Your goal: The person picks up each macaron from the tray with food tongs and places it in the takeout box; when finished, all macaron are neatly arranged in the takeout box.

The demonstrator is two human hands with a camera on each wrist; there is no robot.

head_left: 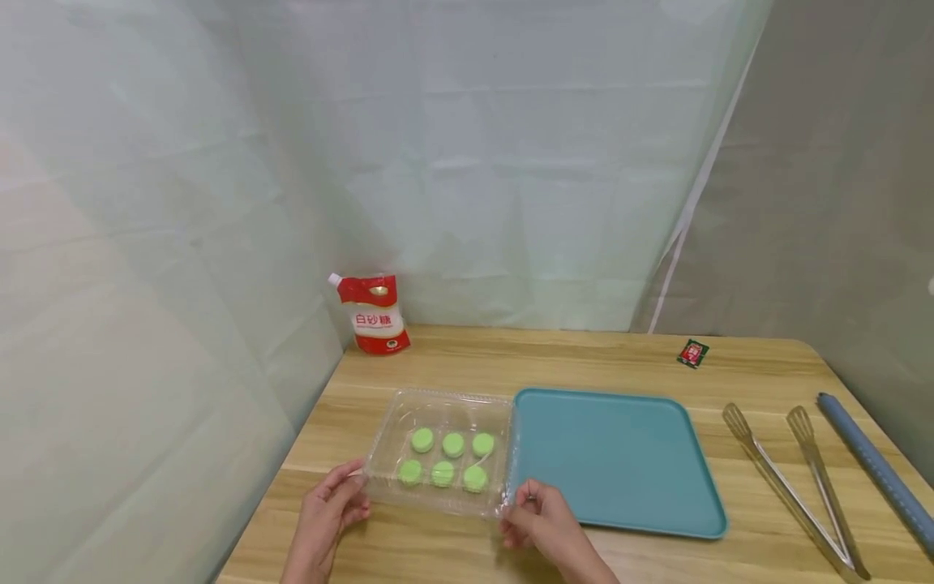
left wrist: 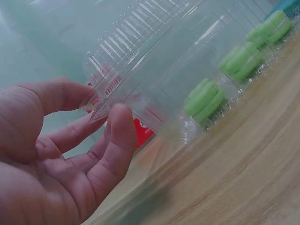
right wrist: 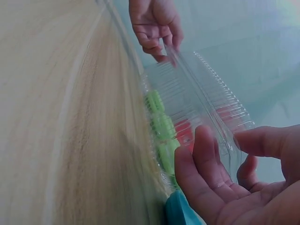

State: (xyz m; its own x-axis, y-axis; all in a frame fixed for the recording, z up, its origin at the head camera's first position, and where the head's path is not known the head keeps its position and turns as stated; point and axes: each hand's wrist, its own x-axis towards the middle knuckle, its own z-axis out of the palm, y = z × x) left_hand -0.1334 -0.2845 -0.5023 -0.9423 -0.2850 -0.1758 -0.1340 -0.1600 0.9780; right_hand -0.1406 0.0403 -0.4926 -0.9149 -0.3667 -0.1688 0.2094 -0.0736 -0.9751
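A clear plastic clamshell box (head_left: pixel 436 504) with several green macarons (head_left: pixel 453 444) inside is at the front left of the table, beside the tray. At its left front corner, my left hand (head_left: pixel 324 515) pinches the rim flange between thumb and fingers; the left wrist view shows this grip close up. My right hand (head_left: pixel 543 523) holds the right front corner the same way, its thumb above the edge in the right wrist view. Through the transparent wall the macarons (left wrist: pixel 205 101) show in a row near the tabletop.
A teal tray (head_left: pixel 620 458) lies directly right of the box. Farther right are metal tongs (head_left: pixel 791 503) and a long blue-grey bar (head_left: pixel 876 470). A red-and-white sugar pouch (head_left: pixel 375 316) stands at the back left, and a small green-and-red packet (head_left: pixel 692 354) lies at the back right.
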